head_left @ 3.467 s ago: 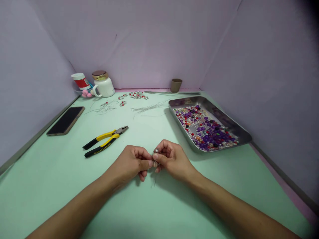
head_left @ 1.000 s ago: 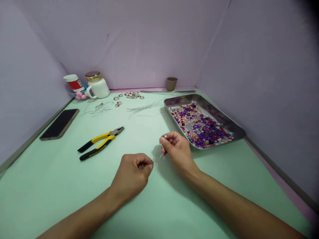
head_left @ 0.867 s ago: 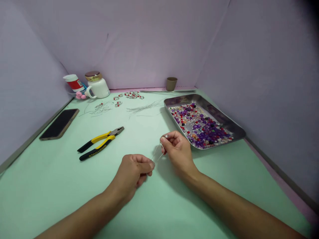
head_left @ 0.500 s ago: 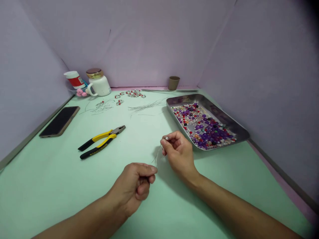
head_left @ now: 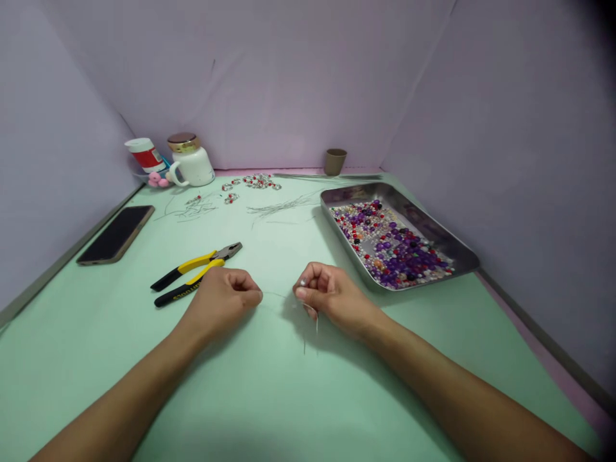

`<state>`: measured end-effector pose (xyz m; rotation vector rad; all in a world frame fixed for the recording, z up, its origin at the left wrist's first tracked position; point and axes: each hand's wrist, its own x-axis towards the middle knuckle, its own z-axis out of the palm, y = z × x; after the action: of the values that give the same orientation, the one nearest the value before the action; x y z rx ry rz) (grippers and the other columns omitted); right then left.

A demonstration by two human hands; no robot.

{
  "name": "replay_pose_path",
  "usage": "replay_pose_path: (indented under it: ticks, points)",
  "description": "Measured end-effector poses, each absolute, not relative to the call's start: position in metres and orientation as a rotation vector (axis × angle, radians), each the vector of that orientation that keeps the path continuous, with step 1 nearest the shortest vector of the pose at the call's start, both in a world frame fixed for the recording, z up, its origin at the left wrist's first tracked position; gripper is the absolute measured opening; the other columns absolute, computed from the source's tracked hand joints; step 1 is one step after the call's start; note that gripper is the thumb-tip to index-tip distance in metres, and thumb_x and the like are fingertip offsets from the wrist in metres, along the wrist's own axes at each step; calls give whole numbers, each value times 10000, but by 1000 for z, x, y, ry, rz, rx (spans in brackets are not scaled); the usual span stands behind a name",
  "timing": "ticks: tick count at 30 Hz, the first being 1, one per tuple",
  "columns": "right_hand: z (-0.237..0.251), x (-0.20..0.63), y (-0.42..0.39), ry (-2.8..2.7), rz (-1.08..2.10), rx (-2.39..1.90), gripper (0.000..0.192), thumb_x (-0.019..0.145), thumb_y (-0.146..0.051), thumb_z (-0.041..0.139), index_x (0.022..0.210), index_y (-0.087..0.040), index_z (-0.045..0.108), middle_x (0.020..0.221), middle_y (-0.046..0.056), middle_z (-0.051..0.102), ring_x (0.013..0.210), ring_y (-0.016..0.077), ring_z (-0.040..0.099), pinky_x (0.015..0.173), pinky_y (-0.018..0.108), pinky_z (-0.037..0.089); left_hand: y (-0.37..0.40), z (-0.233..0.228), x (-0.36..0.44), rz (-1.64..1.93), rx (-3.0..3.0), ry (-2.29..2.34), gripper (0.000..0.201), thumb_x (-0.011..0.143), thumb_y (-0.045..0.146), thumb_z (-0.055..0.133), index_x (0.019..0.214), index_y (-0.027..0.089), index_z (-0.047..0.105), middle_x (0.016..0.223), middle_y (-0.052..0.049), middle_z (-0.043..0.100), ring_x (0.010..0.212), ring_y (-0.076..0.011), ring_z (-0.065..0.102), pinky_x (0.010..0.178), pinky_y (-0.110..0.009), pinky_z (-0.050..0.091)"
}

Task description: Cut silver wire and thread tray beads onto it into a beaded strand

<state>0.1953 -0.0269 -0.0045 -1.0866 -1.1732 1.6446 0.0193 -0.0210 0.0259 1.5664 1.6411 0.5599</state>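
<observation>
I have the thin wire (head_left: 276, 296) pinched between my left hand (head_left: 219, 307) and right hand (head_left: 327, 298), both closed on it; its tail hangs below the right pinch. Risk: uneven pull kinks the wire or slips it free. Pliers (head_left: 195, 273) lie just beyond the left grip.

On the tabletop (head_left: 120, 359) the pliers (head_left: 195, 273) lie left of centre, with the phone (head_left: 115, 234) further left. The tray (head_left: 452, 247) sits at the right and holds beads (head_left: 392, 247). The mug (head_left: 190, 160) stands at the back left, and the small cup (head_left: 335, 161) behind the tray.
</observation>
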Motion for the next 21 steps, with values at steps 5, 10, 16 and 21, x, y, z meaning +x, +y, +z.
replay_pose_path:
  ticks: [5, 10, 16, 21]
  points:
    - [-14, 189, -31, -1218, 1449, -1195, 119, 641, -170, 574, 631, -180, 455, 491, -85, 431, 378, 45, 389, 368, 171, 316, -46, 24, 35, 828, 1903, 1648, 447, 655, 236, 561, 1100, 193, 564, 1000, -59, 620, 488, -87, 462, 521, -249, 388]
    - [-15, 185, -36, -1233, 1490, -1129, 130, 645, -177, 588, 638, -176, 458, 520, -71, 458, 408, 46, 408, 392, 173, 336, -55, 22, 53, 661, 1239, 1427, 411, 659, 231, 559, 1062, 154, 538, 770, -38, 649, 411, -94, 500, 396, -231, 406]
    - [-4, 184, -38, -1162, 1573, -1148, 178, 601, -202, 643, 616, -169, 469, 464, -82, 462, 347, 51, 423, 355, 183, 347, -43, 19, 46, 600, 1125, 1331, 87, 636, 219, 585, 599, 149, 548, 368, 43, 500, 323, -80, 417, 341, -202, 344]
    - [3, 185, -38, -1103, 1638, -1124, 212, 581, -224, 675, 598, -160, 473, 490, -79, 484, 360, 53, 468, 390, 192, 390, -41, 19, 44, 587, 1111, 1296, 125, 620, 196, 600, 510, 150, 564, 326, 79, 407, 300, -25, 238, 337, -183, 160]
